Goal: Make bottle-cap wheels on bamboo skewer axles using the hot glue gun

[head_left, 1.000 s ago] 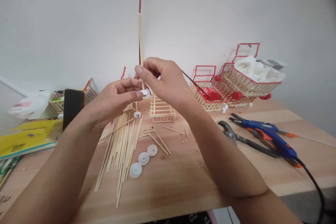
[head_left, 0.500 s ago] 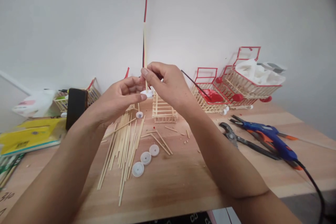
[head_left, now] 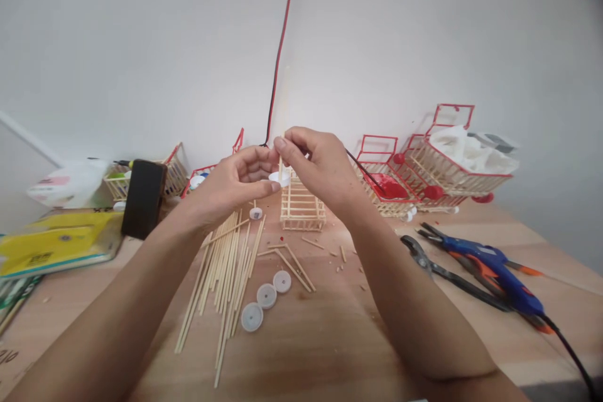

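My right hand point(head_left: 320, 160) pinches a thin wooden stick point(head_left: 281, 160) between thumb and fingertips. The stick stands upright, its lower end at a white bottle cap point(head_left: 284, 176) and its upper part faint against the wall. Thumb in front and fingers behind, my left hand point(head_left: 240, 176) holds that cap at its left edge. Below the hands is a small wooden-stick basket frame point(head_left: 303, 224). A bundle of loose sticks point(head_left: 226, 270) lies nearer on the table, beside several white caps point(head_left: 266, 296). One more cap point(head_left: 255, 213) has a stick on it.
Red-trimmed stick carts point(head_left: 464, 154) stand along the wall at right. A blue glue gun point(head_left: 490, 260) and black-handled pliers point(head_left: 452, 276) lie on the right. At left are a dark phone point(head_left: 144, 198), a yellow packet point(head_left: 70, 239) and a filled basket point(head_left: 176, 169).
The camera view has shifted, so the hands and table things appear slightly lower and to the right. The stick and cap stay in my hands.
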Tool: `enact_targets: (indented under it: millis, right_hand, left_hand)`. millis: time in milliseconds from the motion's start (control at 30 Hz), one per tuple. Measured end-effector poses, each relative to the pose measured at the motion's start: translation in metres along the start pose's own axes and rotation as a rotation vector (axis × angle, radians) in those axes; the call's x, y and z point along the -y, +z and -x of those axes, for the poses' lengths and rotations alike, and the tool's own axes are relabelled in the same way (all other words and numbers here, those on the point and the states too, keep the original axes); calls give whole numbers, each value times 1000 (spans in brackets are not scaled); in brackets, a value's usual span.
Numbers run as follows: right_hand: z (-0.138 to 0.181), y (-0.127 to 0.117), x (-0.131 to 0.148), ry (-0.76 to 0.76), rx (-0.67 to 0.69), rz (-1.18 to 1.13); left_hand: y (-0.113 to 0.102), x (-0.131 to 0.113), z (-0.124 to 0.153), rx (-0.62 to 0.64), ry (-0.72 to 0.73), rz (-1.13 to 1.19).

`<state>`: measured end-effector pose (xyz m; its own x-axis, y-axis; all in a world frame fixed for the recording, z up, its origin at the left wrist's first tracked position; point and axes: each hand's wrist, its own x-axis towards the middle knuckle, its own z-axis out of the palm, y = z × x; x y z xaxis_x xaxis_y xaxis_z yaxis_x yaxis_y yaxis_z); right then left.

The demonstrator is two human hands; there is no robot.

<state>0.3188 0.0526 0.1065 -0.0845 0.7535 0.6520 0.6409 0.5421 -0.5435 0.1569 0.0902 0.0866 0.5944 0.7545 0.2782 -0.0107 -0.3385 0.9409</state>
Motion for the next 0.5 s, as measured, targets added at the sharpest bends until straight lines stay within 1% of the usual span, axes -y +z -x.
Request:
enact_targets:
  millis: [100, 200, 333, 500]
  right_hand:
    - [0, -1, -1, 6, 5, -2]
    - [0, -1, 1, 21, 16, -11]
    - [1, -3, 3, 30, 26, -17]
    - [2, -5, 4, 10, 43, 6]
  left_hand:
    - [2, 3, 0, 21, 9, 38]
    - [2, 4, 0, 10, 6, 22]
    - [2, 3, 1, 34, 22, 19]
    - [0, 3, 2, 9, 79, -61]
